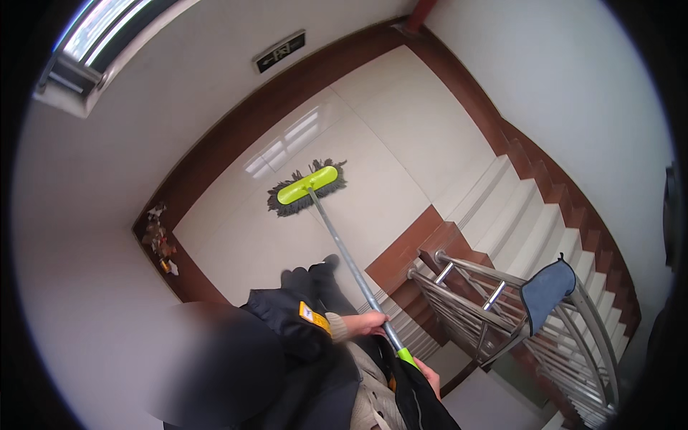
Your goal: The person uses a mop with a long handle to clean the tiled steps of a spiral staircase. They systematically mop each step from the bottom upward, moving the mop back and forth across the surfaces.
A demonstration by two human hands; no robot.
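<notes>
A dust mop with a lime-green plate (307, 185) and grey fringe lies on the pale tiled floor of a stair landing. Its grey metal pole (344, 250) runs down to the person's body. My left hand (372, 323) is closed around the pole's lower part, above the green grip. Beside the green grip (407, 357) is my right hand (429, 376), closed around the handle's end, partly hidden by the black sleeve. A small pile of litter (159, 239) lies at the landing's left corner, on the dark red border.
Pale stairs (516, 207) with dark red edging run along the right. A stainless steel railing (467, 301) stands at the landing's inner edge, with a blue-grey cloth (548, 293) draped over it. An exit sign (279, 51) is on the wall, and a window (102, 32) is at upper left.
</notes>
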